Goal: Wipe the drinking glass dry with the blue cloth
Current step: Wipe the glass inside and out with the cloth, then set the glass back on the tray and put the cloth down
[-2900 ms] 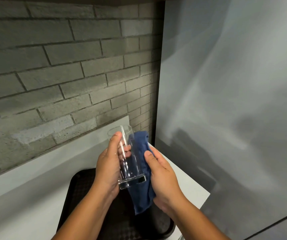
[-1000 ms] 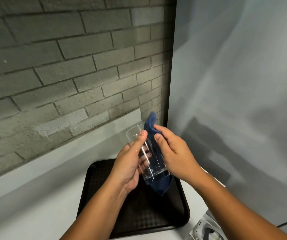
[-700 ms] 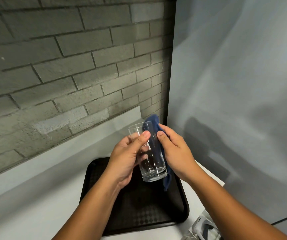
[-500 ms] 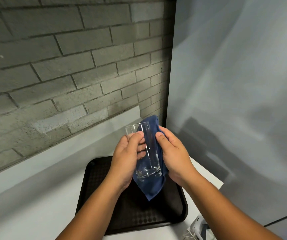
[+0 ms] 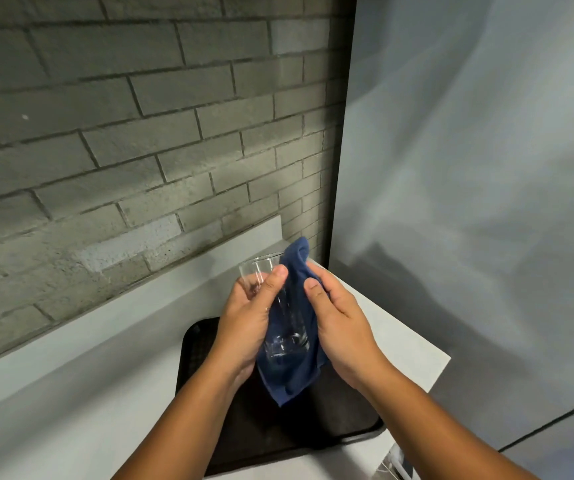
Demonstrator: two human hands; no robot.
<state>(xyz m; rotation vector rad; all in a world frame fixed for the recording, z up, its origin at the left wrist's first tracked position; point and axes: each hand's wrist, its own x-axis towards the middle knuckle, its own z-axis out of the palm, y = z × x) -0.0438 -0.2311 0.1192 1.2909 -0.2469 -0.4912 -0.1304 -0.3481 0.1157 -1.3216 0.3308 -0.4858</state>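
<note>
Left hand wrapped around drinking glass, thumb pressed near rim; glass held upright over black tray. Blue cloth draped behind and under glass. Right hand clamping cloth against wall. Likely risk: slipping through wet fingers. Glass base, far fingers hidden by cloth.

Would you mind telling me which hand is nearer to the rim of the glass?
Left. The left hand grips the glass, its thumb tip just beside the rim. The right hand presses the blue cloth against the glass's right side, lower down.
</note>
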